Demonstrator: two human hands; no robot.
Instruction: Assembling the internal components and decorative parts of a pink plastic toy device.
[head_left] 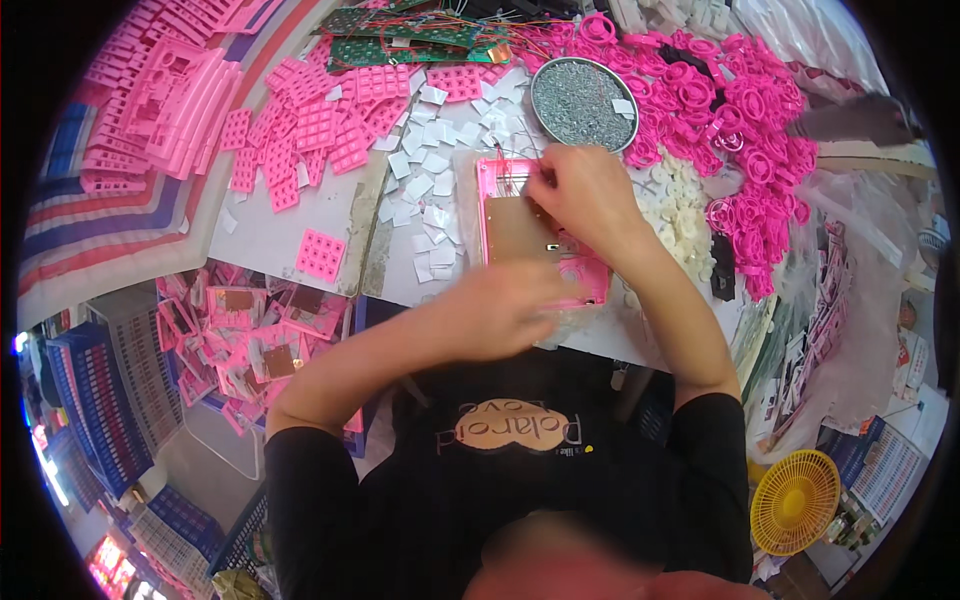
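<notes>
A pink plastic housing (485, 215) lies on the worktable in front of me, with a flat brown board (520, 228) set inside it. Thin red wires (503, 172) run out at its far end. My right hand (590, 195) is over the housing's far right corner, thumb and fingers pinched together; whatever they hold is hidden. My left hand (510, 308) hovers at the near edge of the housing, smeared by motion, so its fingers cannot be read. A round metal dish (534, 112) full of small grey screws stands just beyond my right hand.
Small white squares (436, 162) lie scattered left of the housing, with pink keypads (320, 255) farther left. Green circuit boards (400, 45) are piled at the back. Pink rings (755, 100) and whitish round parts (680, 215) heap up at right. Pink assemblies (240, 335) fill a bin below left.
</notes>
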